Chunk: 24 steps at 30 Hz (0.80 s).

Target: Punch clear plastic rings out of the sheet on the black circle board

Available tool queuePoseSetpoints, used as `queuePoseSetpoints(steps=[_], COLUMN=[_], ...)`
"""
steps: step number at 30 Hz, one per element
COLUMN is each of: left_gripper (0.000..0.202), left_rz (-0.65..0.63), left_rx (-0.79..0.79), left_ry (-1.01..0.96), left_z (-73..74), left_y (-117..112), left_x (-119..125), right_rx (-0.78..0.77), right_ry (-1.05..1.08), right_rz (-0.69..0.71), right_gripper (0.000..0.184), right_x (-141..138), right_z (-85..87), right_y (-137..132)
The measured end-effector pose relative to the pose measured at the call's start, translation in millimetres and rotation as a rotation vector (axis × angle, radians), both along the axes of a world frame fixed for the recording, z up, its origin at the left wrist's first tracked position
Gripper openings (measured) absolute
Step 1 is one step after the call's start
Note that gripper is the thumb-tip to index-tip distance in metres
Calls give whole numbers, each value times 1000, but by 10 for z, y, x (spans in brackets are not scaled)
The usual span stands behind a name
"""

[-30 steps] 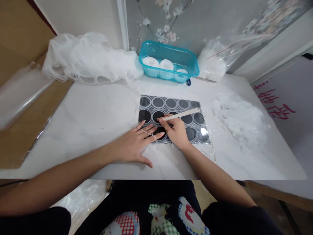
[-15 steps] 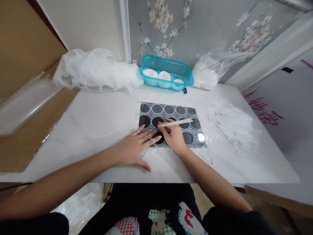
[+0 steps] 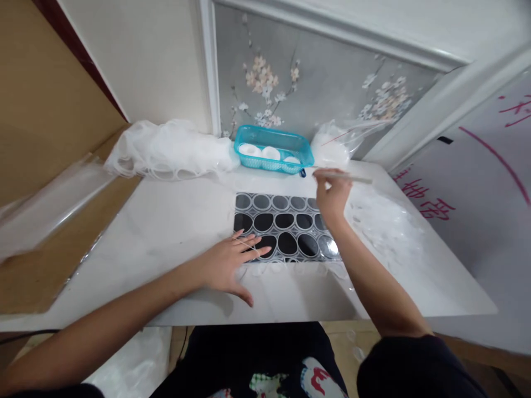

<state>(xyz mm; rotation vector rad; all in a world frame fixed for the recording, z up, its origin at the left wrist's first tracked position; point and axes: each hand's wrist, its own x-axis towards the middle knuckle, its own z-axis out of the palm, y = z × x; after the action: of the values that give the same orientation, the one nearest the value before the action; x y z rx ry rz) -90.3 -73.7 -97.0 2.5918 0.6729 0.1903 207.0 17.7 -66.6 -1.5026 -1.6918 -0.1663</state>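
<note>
A dark sheet (image 3: 286, 226) printed with rows of round discs in white rings lies on the white table (image 3: 166, 232). My left hand (image 3: 230, 260) rests flat on the table, fingers spread, fingertips on the sheet's near left corner. A thin band crosses its fingers. My right hand (image 3: 331, 194) is raised over the sheet's far right corner, fingers closed on a thin pale stick (image 3: 346, 176) that points right. Whether anything hangs from the stick's tip I cannot make out.
A teal basket (image 3: 271, 148) with white round pieces stands at the back. A heap of white ring scraps (image 3: 166, 150) lies back left, a clear bag (image 3: 338, 146) back right, and thin white scraps (image 3: 385, 226) on the right. Brown cardboard (image 3: 50, 221) borders the table's left.
My right hand has lifted off the sheet with the stick and moved up and to the right. The left hand stays in place. The camera has tilted upward.
</note>
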Motion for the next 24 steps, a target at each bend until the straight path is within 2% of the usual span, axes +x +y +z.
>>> queuePoseSetpoints(steps=[2, 4, 6, 9, 12, 16, 24], left_gripper=[101, 90, 83, 81, 83, 85, 85], left_rz=[30, 51, 20, -67, -77, -37, -51], left_rx=[-22, -2, 63, 166, 214, 220, 192], left_ry=[-77, -138, -119, -11, 31, 66, 89], left_z=[32, 55, 60, 21, -57, -137, -132], left_y=[52, 92, 114, 136, 170, 208, 218], left_x=[23, 95, 218, 438, 585, 597, 567], right_rx=[-148, -303, -401, -465, -473, -458, -480], right_ry=[23, 126, 266, 429, 428, 376, 354], right_rz=[205, 296, 325, 332, 340, 356, 336], right_gripper=[27, 26, 27, 30, 29, 24, 22], right_x=[-39, -137, -220, -256, -232, -223, -230], right_z=[-113, -297, -466, -595, -606, -589, -565], right_y=[-262, -555, -754, -820, -765, -745, -770])
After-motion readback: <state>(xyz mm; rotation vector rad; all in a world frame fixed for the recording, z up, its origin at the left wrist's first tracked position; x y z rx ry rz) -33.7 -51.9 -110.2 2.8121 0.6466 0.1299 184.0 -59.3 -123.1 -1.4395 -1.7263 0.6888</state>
